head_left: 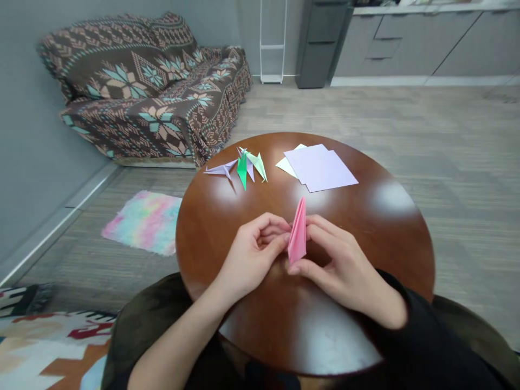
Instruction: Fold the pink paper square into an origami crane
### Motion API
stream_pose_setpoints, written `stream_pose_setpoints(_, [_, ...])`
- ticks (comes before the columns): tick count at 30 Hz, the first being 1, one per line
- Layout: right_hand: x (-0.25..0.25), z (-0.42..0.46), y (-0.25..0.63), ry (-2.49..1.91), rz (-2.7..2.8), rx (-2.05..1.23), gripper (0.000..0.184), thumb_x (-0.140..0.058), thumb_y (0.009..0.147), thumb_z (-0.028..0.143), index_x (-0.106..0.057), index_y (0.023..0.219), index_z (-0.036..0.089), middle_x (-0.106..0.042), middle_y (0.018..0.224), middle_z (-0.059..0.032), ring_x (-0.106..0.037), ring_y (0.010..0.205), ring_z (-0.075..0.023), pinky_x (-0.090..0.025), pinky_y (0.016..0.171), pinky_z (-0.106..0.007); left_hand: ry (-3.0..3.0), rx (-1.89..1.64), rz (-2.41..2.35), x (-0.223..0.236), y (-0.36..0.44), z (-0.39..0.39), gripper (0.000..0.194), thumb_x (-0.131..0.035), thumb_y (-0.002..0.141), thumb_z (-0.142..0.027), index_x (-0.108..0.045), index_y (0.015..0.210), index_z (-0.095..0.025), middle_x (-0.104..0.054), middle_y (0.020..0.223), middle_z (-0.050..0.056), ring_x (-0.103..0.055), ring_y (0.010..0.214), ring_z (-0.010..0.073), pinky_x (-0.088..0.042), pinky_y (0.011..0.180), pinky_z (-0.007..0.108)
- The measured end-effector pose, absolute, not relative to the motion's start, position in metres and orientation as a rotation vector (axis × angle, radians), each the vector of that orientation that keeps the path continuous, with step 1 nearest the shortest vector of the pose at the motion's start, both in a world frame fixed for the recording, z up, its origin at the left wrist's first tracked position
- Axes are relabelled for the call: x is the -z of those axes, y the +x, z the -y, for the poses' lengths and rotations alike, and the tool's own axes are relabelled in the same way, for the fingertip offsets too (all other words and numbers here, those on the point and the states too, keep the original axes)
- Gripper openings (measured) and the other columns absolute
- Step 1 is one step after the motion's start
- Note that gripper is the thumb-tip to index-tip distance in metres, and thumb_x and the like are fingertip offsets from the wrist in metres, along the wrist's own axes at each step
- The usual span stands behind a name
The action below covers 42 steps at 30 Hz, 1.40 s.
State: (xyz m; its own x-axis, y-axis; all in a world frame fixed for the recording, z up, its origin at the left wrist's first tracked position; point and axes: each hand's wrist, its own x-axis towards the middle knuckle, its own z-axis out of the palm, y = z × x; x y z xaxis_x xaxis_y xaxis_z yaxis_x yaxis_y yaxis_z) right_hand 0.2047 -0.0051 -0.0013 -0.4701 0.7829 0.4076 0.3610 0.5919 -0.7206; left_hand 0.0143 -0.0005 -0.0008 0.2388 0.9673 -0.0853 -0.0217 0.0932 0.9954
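Paper [298, 233], pink and folded, is pinched by your left hand [258, 246] and right hand [339, 260], close together over the table [390, 238]; cranes [242, 172] sit beyond.

Pink paper [299, 233], folded, tapering to a point

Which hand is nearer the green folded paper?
Left. The left hand is on the near side of the green folded paper; the right hand is farther off, to the right.

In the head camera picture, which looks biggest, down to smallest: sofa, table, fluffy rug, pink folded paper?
1. Round wooden table
2. Patterned sofa
3. Fluffy pastel rug
4. Pink folded paper
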Motion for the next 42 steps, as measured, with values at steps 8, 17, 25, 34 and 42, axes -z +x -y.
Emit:
stream_pose_setpoints(8, [0.004, 0.005, 0.205, -0.927, 2.065, -0.698, 0.008, -0.068, 0.097, 0.025, -0.066, 0.099, 0.018, -0.067, 0.115, -0.0123, -0.066, 0.102, -0.0240, -0.053, 0.088, -0.036, 1.241, -0.927, -0.893, -0.005, 0.010, 0.001, 0.028, -0.083, 0.081, -0.039, -0.068, 0.088, -0.016, -0.075, 0.083, 0.004, -0.070, 0.075, 0.0169, -0.054, 0.070, 0.024])
stream_pose_setpoints(17, [0.007, 0.004, 0.205, -0.944, 2.004, -0.570, 0.014, -0.064, 0.097, 0.015, -0.067, 0.107, 0.023, -0.074, 0.120, -0.0108, -0.069, 0.113, -0.0254, -0.056, 0.096, -0.041, 1.285, -1.061, -1.038, 0.002, 0.012, 0.000, 0.015, -0.082, 0.083, -0.028, -0.076, 0.088, -0.015, -0.081, 0.090, 0.006, -0.077, 0.087, 0.0222, -0.062, 0.083, 0.030])
stream_pose_setpoints(25, [0.006, 0.007, 0.204, -0.873, 2.027, -0.430, 0.016, -0.066, 0.094, 0.014, -0.067, 0.107, 0.023, -0.073, 0.125, -0.0140, -0.069, 0.118, -0.0274, -0.057, 0.099, -0.044, 1.536, -1.199, -1.158, 0.005, 0.010, 0.000, 0.015, -0.070, 0.090, -0.017, -0.082, 0.098, -0.019, -0.083, 0.108, 0.006, -0.079, 0.100, 0.0240, -0.061, 0.094, 0.033])
stream_pose_setpoints(34, [0.007, 0.006, 0.205, -0.881, 1.960, -0.394, 0.016, -0.067, 0.089, 0.008, -0.066, 0.098, 0.021, -0.071, 0.116, -0.0131, -0.070, 0.106, -0.0244, -0.057, 0.092, -0.039, 1.521, -1.276, -1.176, 0.006, 0.011, 0.001, 0.007, -0.075, 0.086, -0.014, -0.076, 0.091, -0.018, -0.080, 0.100, 0.005, -0.075, 0.094, 0.0198, -0.059, 0.090, 0.029])
stream_pose_setpoints(42, [0.005, 0.010, 0.203, -1.020, 1.640, -0.929, 0.021, -0.073, 0.090, 0.020, -0.063, 0.108, 0.023, -0.070, 0.089, -0.0018, -0.068, 0.084, -0.0192, -0.057, 0.078, -0.032, 1.581, -1.016, -1.066, 0.004, 0.010, 0.003, 0.011, -0.069, 0.087, -0.017, -0.072, 0.098, -0.017, -0.066, 0.086, 0.003, -0.061, 0.072, 0.0142, -0.047, 0.064, 0.025])
